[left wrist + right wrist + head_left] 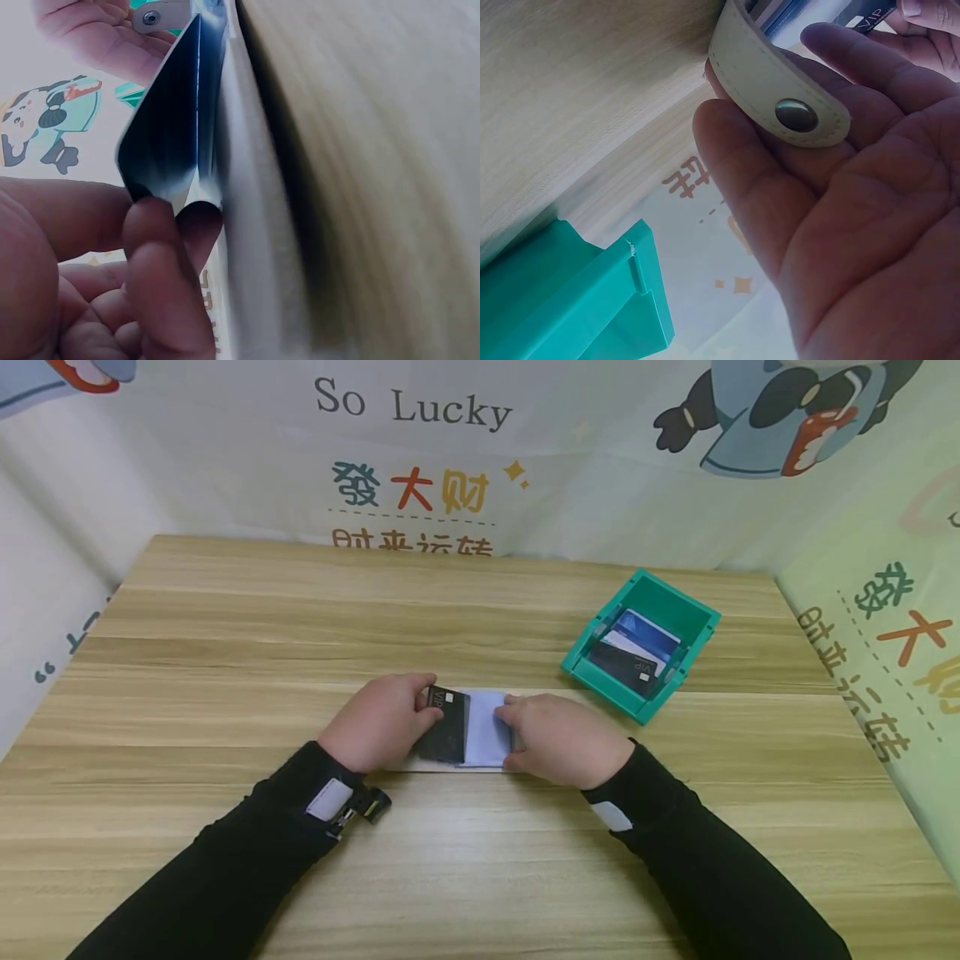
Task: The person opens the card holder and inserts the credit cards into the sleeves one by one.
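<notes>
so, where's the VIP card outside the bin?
Head view, near centre: VIP card pinched by the left hand, left of the right hand.

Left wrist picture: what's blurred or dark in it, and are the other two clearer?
Left wrist view: the pale wood-grain tabletop is smeared, with a dark shadow beside the blurred cream card holder; head view: bright, "VIP" readable on the black rectangular card; right wrist view: crisper, with a glint on the round silver metal snap.

The right hand (562, 739) partly hides the card holder (487, 731).
</notes>
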A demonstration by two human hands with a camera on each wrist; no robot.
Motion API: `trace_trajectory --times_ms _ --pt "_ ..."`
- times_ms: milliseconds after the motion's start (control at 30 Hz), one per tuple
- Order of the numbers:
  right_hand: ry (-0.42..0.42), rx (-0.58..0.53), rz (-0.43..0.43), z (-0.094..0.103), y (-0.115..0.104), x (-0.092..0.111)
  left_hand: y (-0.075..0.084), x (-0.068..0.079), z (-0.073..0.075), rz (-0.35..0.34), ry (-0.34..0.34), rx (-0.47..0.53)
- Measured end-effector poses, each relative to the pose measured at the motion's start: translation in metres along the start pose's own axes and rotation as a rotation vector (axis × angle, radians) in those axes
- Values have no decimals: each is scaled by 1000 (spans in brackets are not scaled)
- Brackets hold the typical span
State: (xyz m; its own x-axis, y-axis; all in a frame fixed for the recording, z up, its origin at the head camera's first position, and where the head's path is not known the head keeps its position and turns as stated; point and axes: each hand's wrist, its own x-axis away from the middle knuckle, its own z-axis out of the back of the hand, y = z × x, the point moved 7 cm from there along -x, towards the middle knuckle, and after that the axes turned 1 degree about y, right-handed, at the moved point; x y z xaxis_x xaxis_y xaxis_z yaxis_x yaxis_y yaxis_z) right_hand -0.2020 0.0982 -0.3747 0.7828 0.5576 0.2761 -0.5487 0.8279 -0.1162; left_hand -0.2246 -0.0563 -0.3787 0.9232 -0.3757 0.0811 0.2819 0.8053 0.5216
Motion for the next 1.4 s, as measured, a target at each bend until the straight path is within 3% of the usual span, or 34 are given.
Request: trace_trajectory --times_ms 233,567,867,1400 --pt "15 14 12 1 -2 0 -1 -1 -2 33 -2 31" --pt "30 16 22 2 -3 0 7 0 -6 -24 -9 50" --pt "63 -32 31 3 -2 1 13 2 -11 -45 -65 93" --pt "71 -55 20 3 0 -1 16 2 -14 -86 -70 42"
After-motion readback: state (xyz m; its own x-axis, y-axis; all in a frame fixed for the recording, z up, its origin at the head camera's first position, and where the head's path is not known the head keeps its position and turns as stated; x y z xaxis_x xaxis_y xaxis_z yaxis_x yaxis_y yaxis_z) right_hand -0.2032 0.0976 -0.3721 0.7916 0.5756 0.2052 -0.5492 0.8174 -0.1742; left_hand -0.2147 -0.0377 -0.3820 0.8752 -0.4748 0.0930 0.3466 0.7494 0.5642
